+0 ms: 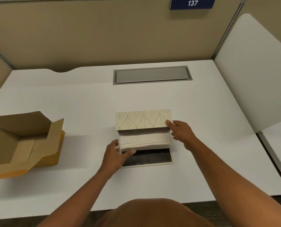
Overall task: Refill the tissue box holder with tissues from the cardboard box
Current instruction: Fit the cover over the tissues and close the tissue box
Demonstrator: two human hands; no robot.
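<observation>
The tissue box holder, cream with a leaf pattern, lies on its side in the middle of the white desk, its open bottom facing me. A stack of white tissues sits inside it. Its dark-lined bottom flap lies flat on the desk in front. My left hand grips the holder's lower left corner beside the tissues. My right hand holds the holder's right end, thumb on the patterned face. The brown cardboard box stands open at the left, and no tissues show inside it.
A grey metal cable hatch is set into the desk behind the holder. Beige partition walls enclose the desk at the back and left. A white divider panel rises on the right. A blue sign reading 137 hangs above.
</observation>
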